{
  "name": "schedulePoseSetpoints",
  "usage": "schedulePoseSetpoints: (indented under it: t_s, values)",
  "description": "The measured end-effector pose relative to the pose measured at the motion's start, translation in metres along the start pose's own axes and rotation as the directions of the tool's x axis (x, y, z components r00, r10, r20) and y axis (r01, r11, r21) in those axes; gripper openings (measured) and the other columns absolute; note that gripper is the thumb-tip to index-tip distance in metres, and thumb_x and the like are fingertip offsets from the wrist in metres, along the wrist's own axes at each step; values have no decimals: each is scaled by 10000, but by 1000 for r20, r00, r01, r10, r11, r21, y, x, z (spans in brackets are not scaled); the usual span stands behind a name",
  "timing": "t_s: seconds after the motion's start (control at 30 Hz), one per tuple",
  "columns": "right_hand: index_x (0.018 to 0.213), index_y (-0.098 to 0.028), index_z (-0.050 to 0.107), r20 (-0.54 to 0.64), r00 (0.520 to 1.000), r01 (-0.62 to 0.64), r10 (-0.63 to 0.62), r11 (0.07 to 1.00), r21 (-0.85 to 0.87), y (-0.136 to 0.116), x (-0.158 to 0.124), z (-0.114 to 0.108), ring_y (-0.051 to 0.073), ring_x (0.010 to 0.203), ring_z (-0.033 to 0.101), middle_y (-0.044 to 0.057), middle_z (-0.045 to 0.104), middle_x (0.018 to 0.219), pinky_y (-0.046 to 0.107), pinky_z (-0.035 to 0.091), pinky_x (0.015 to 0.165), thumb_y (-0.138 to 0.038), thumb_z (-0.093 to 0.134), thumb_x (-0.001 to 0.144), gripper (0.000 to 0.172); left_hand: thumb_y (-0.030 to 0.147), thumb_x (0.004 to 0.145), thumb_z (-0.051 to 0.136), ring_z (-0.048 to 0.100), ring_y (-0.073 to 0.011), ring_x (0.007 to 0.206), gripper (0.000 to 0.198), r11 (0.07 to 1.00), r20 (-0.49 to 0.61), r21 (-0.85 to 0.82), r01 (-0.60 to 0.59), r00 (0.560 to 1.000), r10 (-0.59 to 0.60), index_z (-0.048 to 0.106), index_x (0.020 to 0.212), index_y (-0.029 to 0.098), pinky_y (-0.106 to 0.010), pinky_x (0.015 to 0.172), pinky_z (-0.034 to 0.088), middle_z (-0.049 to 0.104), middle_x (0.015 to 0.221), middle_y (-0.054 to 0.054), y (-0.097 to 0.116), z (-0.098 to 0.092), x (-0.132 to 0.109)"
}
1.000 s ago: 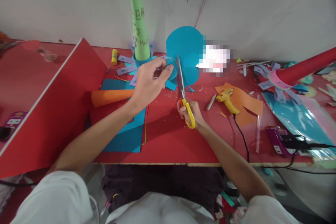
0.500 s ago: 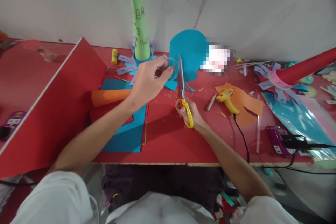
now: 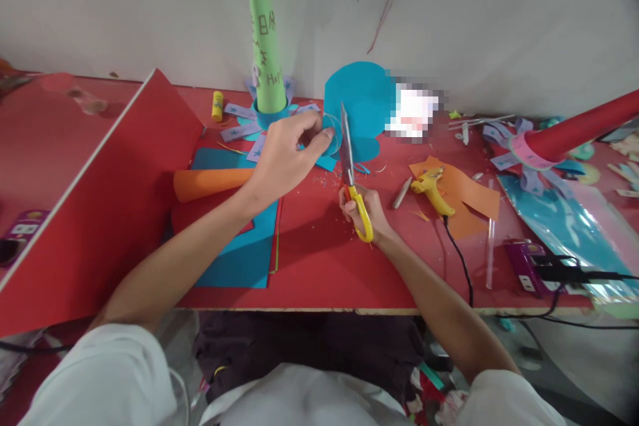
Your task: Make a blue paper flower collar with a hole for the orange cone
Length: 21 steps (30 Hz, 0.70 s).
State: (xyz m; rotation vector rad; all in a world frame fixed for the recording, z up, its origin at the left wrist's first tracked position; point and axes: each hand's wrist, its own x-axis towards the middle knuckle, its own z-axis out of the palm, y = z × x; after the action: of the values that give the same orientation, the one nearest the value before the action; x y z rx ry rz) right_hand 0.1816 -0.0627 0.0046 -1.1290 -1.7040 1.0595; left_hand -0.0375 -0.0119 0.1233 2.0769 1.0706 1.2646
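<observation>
My left hand (image 3: 295, 152) is closed in a pinch at the left edge of a blue paper piece (image 3: 363, 96) with a rounded top. A thin pale-blue loop (image 3: 338, 136), which looks like a curled strip, shows by its fingertips. My right hand (image 3: 367, 210) is wrapped round the yellow handle of a pair of scissors (image 3: 348, 158). The blades point up, close together, and overlap the blue paper's lower left in view. Whether they touch the paper I cannot tell.
A yellow glue gun (image 3: 433, 193) lies on orange paper (image 3: 476, 196) to the right. Behind my left hand stands a green paper tube (image 3: 265, 46). A red board (image 3: 114, 213) leans at the left, beside blue sheets (image 3: 239, 263) and an orange roll (image 3: 210, 184). Scraps dot the red table (image 3: 319, 279).
The scissors and my right hand have shifted slightly right. The blue paper has tilted and dropped a little, and the thin loop now shows rounder beside my left fingertips.
</observation>
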Motion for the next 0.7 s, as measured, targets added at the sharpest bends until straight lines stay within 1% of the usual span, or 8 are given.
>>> schedulePoseSetpoints:
  t_s: [0.1,0.17,0.27,0.33,0.4,0.53,0.7]
  values:
    - [809,-226,540,19,1000,4,-5,1000,24,4,-1,0,122,591,420,-20,498,694,304,339,561,-1021,509,843,796,293,1043,617,463,-135,619,391,1000,-14,6,-22,1000,22,413,714,235,-318,669,462,459,633,33,-2,1,0]
    - [870,-225,549,41,999,24,-26,999,45,8,-1,2,116,587,421,-24,512,716,300,348,563,-1002,507,867,778,286,1041,611,450,-137,632,387,999,-23,21,-35,999,35,403,718,235,-317,669,449,449,651,31,-3,2,0]
    - [981,-232,557,72,995,57,-63,995,81,13,-2,7,117,613,439,-17,549,793,296,376,577,-976,498,901,750,273,1027,610,453,-141,655,367,998,-30,41,-52,998,53,402,727,232,-316,667,432,450,681,25,-4,2,1]
    - [1026,-239,555,75,995,56,-64,993,103,15,-2,9,121,636,457,-9,564,839,296,394,590,-961,504,913,733,262,1005,619,465,-143,666,340,998,-27,45,-53,998,54,420,731,230,-316,662,423,462,697,21,-5,3,1]
    - [1027,-239,559,68,996,50,-56,994,96,15,-2,9,122,637,459,-7,570,840,300,399,598,-969,494,910,742,266,989,632,470,-144,671,324,998,-27,48,-39,999,40,439,732,227,-312,655,414,470,698,19,-5,3,2]
    - [957,-231,566,51,998,23,-24,999,36,10,-2,6,121,610,437,-15,558,776,311,388,599,-1016,457,871,797,301,984,658,465,-143,668,347,998,-39,58,-20,999,22,442,723,227,-302,649,410,459,675,23,-6,5,2]
    - [901,-231,556,26,1000,-11,9,999,53,9,-1,3,123,606,438,-22,530,747,306,386,582,-1046,472,824,823,267,980,656,434,-137,627,360,997,-47,63,-34,998,37,426,707,227,-313,630,412,446,661,28,-6,7,1]
